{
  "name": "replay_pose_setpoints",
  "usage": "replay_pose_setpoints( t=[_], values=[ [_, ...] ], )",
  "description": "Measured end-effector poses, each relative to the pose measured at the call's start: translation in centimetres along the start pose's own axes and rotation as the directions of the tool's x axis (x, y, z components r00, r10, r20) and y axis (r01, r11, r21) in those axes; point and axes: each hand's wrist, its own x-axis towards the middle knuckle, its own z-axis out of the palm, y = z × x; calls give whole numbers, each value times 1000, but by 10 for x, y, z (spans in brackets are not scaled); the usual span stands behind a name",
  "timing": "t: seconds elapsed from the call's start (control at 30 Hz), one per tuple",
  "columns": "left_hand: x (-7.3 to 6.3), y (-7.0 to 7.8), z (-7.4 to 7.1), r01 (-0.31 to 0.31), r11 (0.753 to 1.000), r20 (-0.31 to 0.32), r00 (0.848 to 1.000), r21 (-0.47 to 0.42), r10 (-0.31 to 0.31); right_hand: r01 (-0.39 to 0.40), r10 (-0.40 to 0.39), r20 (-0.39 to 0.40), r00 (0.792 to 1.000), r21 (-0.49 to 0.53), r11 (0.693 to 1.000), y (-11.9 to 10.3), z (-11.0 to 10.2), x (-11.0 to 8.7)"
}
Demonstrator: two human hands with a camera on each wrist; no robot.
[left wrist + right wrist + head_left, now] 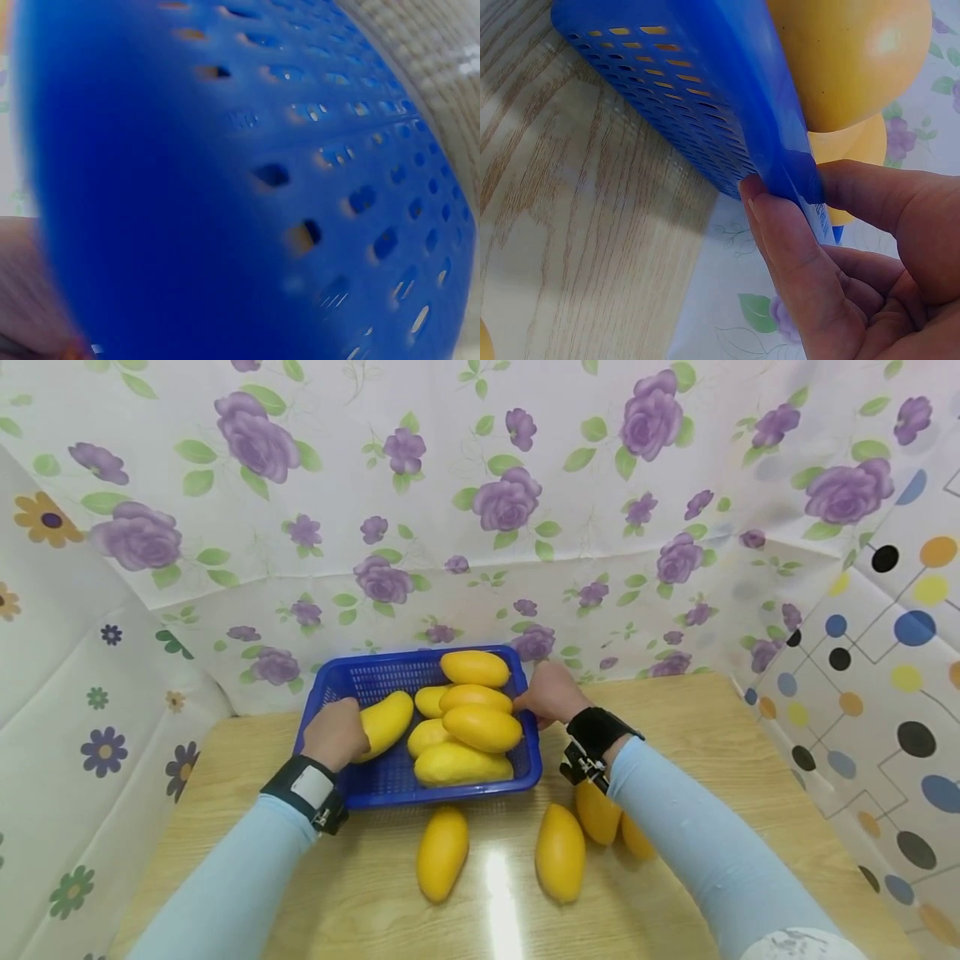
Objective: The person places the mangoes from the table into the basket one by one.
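Note:
A blue plastic basket (442,794) with slotted walls holds several yellow mangoes (482,728). My left hand (335,732) grips its left side, curled over the rim beside a mango (387,724); its fingertips are hidden. In the left wrist view the basket wall (150,195) fills most of the picture, with a bit of the left hand (30,292) at the lower left. On the opposite side my right hand (553,693) pinches the right rim. The right wrist view shows the thumb inside the basket (727,75) and the fingers (791,232) outside.
On the wooden table (315,893), one mango (442,854) lies in front of the basket. Another mango (560,853) lies to the right, near two more partly under the right forearm. A flowered sheet (450,527) hangs behind; patterned sheets flank both sides.

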Motion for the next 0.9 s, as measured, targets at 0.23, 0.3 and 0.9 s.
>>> replay_pose_setpoints(
  t=[0.23,0.3,0.9],
  values=[
    [-8,0,-6,-28,999,-47,999,-27,27,-15,15,16,1000,18,1000,-1,-3,-2],
    [-12,2,-8,-36,999,-61,998,-25,34,-22,22,16,1000,22,1000,-1,-3,-2],
    [-116,62,-17,-172,984,-241,958,-42,157,-15,15,14,1000,2,1000,-2,-2,-1]
  ],
)
